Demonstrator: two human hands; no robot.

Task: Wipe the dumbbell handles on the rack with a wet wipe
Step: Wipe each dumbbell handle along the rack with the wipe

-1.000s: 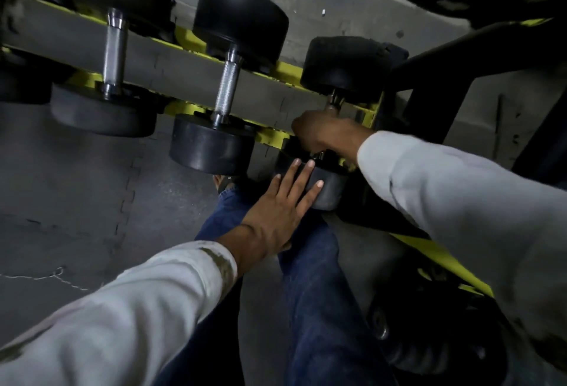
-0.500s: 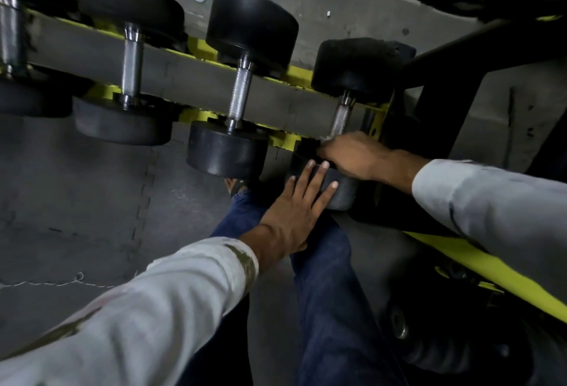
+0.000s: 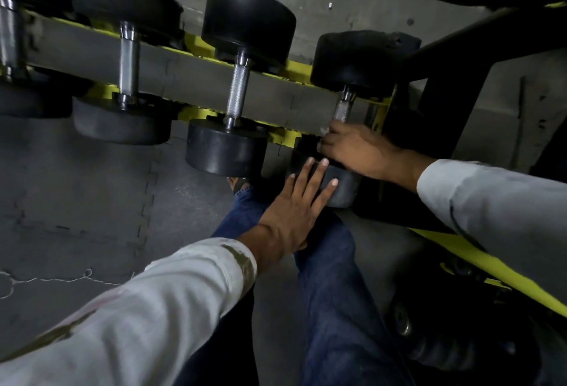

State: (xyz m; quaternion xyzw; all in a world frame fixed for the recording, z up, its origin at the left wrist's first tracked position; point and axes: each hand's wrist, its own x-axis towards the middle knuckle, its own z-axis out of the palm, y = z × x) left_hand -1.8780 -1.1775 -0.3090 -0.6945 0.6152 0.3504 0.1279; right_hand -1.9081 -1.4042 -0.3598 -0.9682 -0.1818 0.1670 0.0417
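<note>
The dumbbells [image 3: 242,23] lie crosswise on the yellow rack [image 3: 201,113], steel handles running away from the person, far ends leaning a little right. At the rightmost dumbbell [image 3: 352,60], the left hand [image 3: 294,207] lies flat on the near head, fingers straight and spread. The right hand [image 3: 359,149] is curled round the near end of its handle [image 3: 343,108], a scrap of white wipe [image 3: 323,131] showing at the fingers.

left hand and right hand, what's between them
Head view: only the rightmost dumbbell's near weight; the left hand lies flat on it, the right hand grips the handle above.
</note>
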